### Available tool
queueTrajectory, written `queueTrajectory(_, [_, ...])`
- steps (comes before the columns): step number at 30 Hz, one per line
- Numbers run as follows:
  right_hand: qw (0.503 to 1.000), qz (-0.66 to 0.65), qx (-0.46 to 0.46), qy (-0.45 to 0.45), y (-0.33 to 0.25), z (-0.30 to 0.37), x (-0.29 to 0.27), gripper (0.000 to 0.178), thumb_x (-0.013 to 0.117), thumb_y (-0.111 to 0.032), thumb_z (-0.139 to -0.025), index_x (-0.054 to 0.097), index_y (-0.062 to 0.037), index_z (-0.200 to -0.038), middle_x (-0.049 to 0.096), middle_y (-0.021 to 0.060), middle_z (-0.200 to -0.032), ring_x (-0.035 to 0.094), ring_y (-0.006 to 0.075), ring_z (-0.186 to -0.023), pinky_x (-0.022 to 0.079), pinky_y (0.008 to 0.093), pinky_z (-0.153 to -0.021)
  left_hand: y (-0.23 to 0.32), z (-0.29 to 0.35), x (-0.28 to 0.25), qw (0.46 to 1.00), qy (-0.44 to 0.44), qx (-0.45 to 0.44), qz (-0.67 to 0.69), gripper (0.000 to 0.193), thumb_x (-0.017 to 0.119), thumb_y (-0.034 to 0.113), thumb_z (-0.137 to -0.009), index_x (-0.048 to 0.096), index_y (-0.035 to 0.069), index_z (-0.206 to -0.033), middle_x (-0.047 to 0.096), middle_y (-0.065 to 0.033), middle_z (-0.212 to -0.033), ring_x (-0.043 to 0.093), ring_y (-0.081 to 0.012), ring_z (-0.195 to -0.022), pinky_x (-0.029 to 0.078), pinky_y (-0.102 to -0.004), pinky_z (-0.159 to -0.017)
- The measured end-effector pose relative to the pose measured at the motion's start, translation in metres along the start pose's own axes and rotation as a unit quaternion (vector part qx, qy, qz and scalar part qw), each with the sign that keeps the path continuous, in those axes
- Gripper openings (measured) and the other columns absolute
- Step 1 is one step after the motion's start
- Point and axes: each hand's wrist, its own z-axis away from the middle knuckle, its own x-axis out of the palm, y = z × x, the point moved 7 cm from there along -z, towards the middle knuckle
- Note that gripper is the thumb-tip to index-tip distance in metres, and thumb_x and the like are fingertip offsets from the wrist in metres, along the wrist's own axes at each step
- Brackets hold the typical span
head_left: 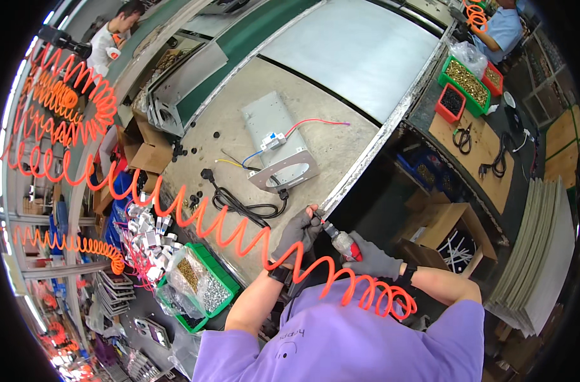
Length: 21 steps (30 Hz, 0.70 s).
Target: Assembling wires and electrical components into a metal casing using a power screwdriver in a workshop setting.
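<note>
My right hand (374,254), in a grey glove, is wrapped round a red and clear-bodied air screwdriver (344,244), its bit pointing up and left. My left hand (297,233), in a grey glove with bare fingertips, is pinched close to the bit's tip; whatever it holds is too small to make out. Beyond the hands stands a grey metal bracket (264,127) with a round cutout in its near plate. On it sits a small white breaker (274,141) with red, blue and yellow wires. A black power cord (239,205) lies coiled beside the bracket.
An orange coiled air hose (194,219) hangs across the left and over my front. Green bins (223,280) of screws stand at left, by white breakers (151,239). Far right are parts bins (452,102), a carton (452,235) and stacked panels (532,254). Two people work at the back.
</note>
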Motion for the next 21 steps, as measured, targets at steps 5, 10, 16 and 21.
queueTrajectory(5, [0.999, 0.03, 0.004, 0.032, -0.02, -0.004, 0.01, 0.076, 0.065, -0.035, -0.071, 0.025, -0.0052, -0.128, 0.056, 0.0227, -0.096, 0.057, 0.038, -0.088, 0.045, 0.0401, -0.078, 0.021, 0.014, 0.006, 0.996, 0.038, -0.017, -0.075, 0.021, 0.049, 0.019, -0.091, 0.048, 0.001, -0.102, 0.054, -0.0043, -0.08, 0.051, -0.0098, -0.063, 0.045, -0.0196, -0.059])
queueTrajectory(10, [0.998, 0.032, 0.019, 0.051, -0.029, -0.014, 0.026, 0.076, 0.066, -0.037, -0.071, 0.026, -0.0056, -0.128, 0.056, 0.0223, -0.097, 0.057, 0.0385, -0.089, 0.045, 0.0407, -0.079, 0.036, 0.01, -0.006, 0.996, 0.003, -0.037, -0.086, 0.02, 0.048, 0.02, -0.092, 0.048, 0.002, -0.1, 0.055, -0.0046, -0.082, 0.05, -0.0077, -0.061, 0.044, -0.0185, -0.056])
queueTrajectory(16, [0.994, -0.021, -0.052, 0.096, -0.023, -0.02, 0.038, 0.078, 0.067, -0.038, -0.071, 0.026, -0.0052, -0.128, 0.058, 0.0192, -0.093, 0.059, 0.033, -0.087, 0.045, 0.0394, -0.079, 0.042, 0.011, -0.006, 0.994, -0.085, -0.049, -0.055, 0.023, 0.047, 0.014, -0.091, 0.046, 0.0, -0.108, 0.059, -0.0118, -0.094, 0.061, -0.012, -0.071, 0.052, -0.0235, -0.064])
queueTrajectory(21, [0.994, -0.069, 0.0, 0.079, -0.033, -0.02, 0.045, 0.077, 0.066, -0.036, -0.071, 0.026, -0.0033, -0.127, 0.058, 0.019, -0.093, 0.06, 0.0313, -0.086, 0.046, 0.0379, -0.078, 0.049, 0.009, -0.004, 0.993, -0.081, -0.072, -0.057, 0.022, 0.048, 0.013, -0.09, 0.048, -0.002, -0.106, 0.059, -0.0131, -0.093, 0.062, -0.0135, -0.073, 0.052, -0.0227, -0.063])
